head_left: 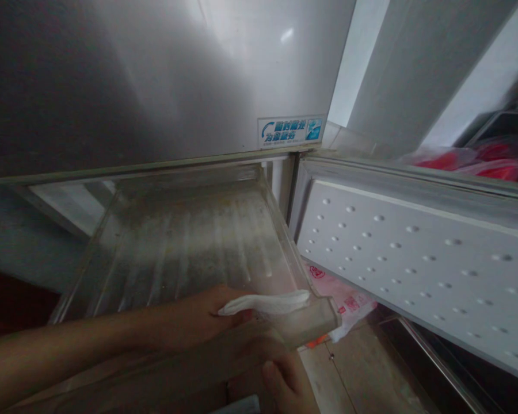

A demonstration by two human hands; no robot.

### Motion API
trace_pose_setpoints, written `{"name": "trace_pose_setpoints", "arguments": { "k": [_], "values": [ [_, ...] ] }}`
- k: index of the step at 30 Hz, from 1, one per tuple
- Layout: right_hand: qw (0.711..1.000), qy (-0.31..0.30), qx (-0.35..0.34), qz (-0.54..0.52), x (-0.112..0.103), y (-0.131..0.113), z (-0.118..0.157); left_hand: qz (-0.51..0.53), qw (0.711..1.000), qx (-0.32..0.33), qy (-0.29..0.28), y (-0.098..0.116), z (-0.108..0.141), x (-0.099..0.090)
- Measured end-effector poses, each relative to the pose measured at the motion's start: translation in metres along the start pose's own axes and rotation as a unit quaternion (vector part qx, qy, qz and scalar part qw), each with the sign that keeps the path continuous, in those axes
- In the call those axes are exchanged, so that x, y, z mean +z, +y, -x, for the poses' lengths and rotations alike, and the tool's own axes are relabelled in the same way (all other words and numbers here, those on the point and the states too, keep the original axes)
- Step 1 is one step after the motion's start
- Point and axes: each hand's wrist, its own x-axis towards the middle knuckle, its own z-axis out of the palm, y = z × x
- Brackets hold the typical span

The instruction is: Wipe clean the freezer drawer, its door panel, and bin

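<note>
The sticker [290, 132] is blue and white, the bag [343, 296] pink with red print.

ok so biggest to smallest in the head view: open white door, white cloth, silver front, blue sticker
1. silver front
2. open white door
3. white cloth and blue sticker: they look about alike, too close to rank

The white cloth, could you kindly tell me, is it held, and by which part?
The left hand holds the white cloth by its end nearer the wrist.
</note>
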Motion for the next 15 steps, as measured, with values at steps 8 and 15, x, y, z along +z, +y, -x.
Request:
{"name": "trace_pose_setpoints", "arguments": {
  "k": [8, 15],
  "values": [
    [0.999, 0.016, -0.034, -0.012, 0.004, -0.008, -0.002, -0.012, 0.999, 0.04, 0.008, 0.003, -0.045, 0.01],
    [0.999, 0.049, 0.011, 0.014, 0.004, -0.005, 0.001, -0.022, 0.999, -0.003, -0.025, 0.009, -0.001, -0.001]
  ]
}}
